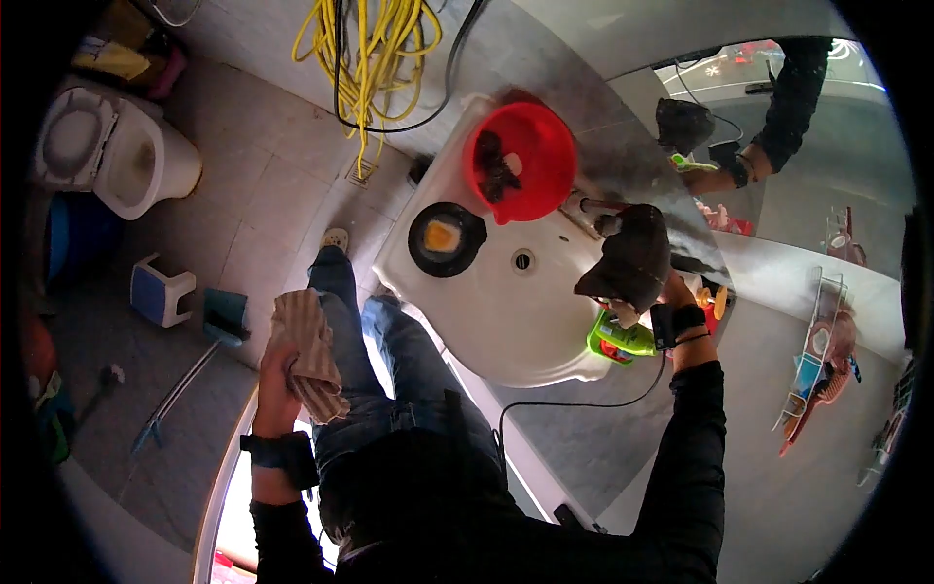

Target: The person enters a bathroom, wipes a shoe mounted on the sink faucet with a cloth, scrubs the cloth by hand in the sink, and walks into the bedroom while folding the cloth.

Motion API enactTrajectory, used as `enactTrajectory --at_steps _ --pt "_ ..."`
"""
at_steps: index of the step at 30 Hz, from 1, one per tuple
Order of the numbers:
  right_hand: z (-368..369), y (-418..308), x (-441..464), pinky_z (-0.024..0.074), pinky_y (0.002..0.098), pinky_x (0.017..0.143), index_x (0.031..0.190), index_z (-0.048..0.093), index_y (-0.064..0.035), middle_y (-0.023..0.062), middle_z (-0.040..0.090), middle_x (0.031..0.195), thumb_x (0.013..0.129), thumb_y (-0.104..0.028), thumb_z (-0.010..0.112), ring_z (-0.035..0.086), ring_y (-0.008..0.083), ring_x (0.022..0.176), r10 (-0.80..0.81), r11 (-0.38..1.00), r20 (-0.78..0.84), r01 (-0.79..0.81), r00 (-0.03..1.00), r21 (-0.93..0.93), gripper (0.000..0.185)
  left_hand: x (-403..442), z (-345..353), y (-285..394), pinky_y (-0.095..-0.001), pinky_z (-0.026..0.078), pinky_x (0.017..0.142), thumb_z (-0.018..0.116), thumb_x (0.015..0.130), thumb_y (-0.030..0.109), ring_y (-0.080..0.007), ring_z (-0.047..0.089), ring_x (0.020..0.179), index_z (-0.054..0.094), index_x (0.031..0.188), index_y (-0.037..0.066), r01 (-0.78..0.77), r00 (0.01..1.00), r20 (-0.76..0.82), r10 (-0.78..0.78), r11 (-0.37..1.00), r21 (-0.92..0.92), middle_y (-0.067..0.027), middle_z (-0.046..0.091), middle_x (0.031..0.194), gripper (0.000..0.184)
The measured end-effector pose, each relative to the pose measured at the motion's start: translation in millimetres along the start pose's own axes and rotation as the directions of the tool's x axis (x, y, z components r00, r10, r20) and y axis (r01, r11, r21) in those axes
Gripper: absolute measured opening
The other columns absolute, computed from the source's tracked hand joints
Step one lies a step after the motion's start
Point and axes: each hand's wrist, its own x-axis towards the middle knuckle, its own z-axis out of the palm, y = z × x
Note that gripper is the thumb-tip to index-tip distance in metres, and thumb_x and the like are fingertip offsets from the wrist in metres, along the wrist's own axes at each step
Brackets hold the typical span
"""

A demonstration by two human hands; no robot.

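Observation:
My left hand point(279, 380) is closed around a folded brown-and-white striped cloth point(306, 350), held low beside my left leg. On the other side, my right hand point(676, 290) grips a dark, limp item point(632, 255) that looks like a cap or a rag, raised over the right edge of the white sink point(496, 341). The right fingers are mostly hidden behind it. Below that hand stands a bright green bottle point(632, 338) on the sink's corner. A red basin point(525, 161) with dark wet material in it sits at the sink's far end, near a black round dish point(448, 240) holding a yellowish block.
A mirror point(720, 127) hangs over the sink. Yellow hose coils point(375, 58) hang on the wall. On the left are a toilet point(146, 161), a small stool point(163, 292) and a dustpan point(226, 316). A wire rack point(812, 355) is on the right wall. A black cable point(574, 402) trails from my right wrist.

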Motion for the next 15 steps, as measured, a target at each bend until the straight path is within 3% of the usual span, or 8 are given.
enactTrajectory --at_steps 10,15 --pt "-5.2 -2.9 2.3 0.0382 0.0292 0.077 0.099 0.043 -0.0066 0.0044 0.047 0.092 0.082 -0.029 0.040 0.047 0.0161 0.083 0.005 1.000 0.001 -0.005 1.000 -0.003 0.029 -3.0 7.0 0.8 -0.0338 0.035 0.086 0.047 0.074 0.021 -0.0220 0.045 0.100 0.033 0.116 0.005 -0.010 0.999 -0.042 0.009 1.000 -0.011 -0.0100 0.044 0.110 0.046" --pt "-7.4 -2.7 2.9 0.0388 0.0288 0.076 0.098 0.043 -0.0065 0.0041 0.047 0.090 0.082 -0.029 0.041 0.047 0.0156 0.082 0.012 1.000 0.002 -0.012 1.000 -0.001 0.028 1.2 3.1 -4.4 -0.0334 0.036 0.085 0.045 0.075 0.019 -0.0222 0.045 0.100 0.033 0.115 0.004 -0.010 0.998 0.053 0.014 0.998 -0.069 -0.0105 0.044 0.110 0.044"
